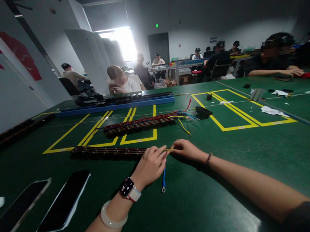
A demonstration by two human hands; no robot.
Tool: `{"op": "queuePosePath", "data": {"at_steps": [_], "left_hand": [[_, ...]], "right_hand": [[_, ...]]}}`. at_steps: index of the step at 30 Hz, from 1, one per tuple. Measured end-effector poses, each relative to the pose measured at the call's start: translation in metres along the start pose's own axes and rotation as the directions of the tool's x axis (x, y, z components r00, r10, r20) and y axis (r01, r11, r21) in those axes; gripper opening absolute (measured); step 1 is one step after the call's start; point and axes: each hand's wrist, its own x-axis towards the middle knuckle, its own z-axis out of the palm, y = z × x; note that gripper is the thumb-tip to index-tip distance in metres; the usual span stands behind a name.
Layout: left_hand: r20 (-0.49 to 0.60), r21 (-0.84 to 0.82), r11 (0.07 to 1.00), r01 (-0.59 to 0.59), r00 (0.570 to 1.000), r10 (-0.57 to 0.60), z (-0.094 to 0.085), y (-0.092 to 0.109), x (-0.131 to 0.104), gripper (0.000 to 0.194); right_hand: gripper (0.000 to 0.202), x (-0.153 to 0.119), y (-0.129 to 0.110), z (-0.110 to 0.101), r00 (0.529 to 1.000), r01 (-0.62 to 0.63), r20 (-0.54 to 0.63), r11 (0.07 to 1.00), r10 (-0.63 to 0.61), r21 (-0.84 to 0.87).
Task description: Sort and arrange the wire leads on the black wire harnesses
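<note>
A short stretch of yellow wire [168, 149] runs between my two hands over the green table. My left hand [151, 166] is closed on the wire at the right end of a long dark strip [107, 151] with metal lines along it. The fingers cover that end of the strip. My right hand [186, 151] pinches the wire's other end, and its tip is hidden by the fingers. From under my left hand a blue wire [163, 179] with a ring terminal hangs toward me.
Beyond my hands lies a similar strip [141, 124] with red, blue and yellow wires. Two phones [64, 203] rest at the left. Blue rails [115, 106] line the far edge, paper scraps [272, 110] lie at the right, and a person [275, 59] sits across the table.
</note>
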Motion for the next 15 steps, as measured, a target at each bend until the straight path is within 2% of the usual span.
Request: {"op": "queuePosePath", "data": {"at_steps": [3, 8, 11, 15], "left_hand": [[0.061, 0.011, 0.996, -0.09, 0.994, 0.089, 0.002, 0.003, -0.002, 0.027], [0.06, -0.022, 0.995, -0.102, 0.993, 0.103, 0.001, 0.007, -0.003, 0.024], [0.068, -0.006, 1.0, -0.024, 0.997, 0.024, -0.001, 0.01, -0.002, 0.024], [0.199, 0.008, 0.985, 0.173, 0.965, -0.171, 0.004, 0.01, -0.001, 0.034]], "right_hand": [[0.013, 0.0, 0.001, 0.0, 1.0, 0.0, 0.004, 1.0, 0.0, -0.002], [0.014, 0.0, 0.0, 0.0, 1.0, 0.011, 0.006, 1.0, -0.011, -0.028], [0.017, -0.001, -0.004, -0.002, 1.0, 0.011, 0.017, 1.0, -0.011, -0.025], [0.026, -0.002, -0.015, -0.007, 0.994, -0.069, 0.075, 0.995, 0.075, -0.074]]}}
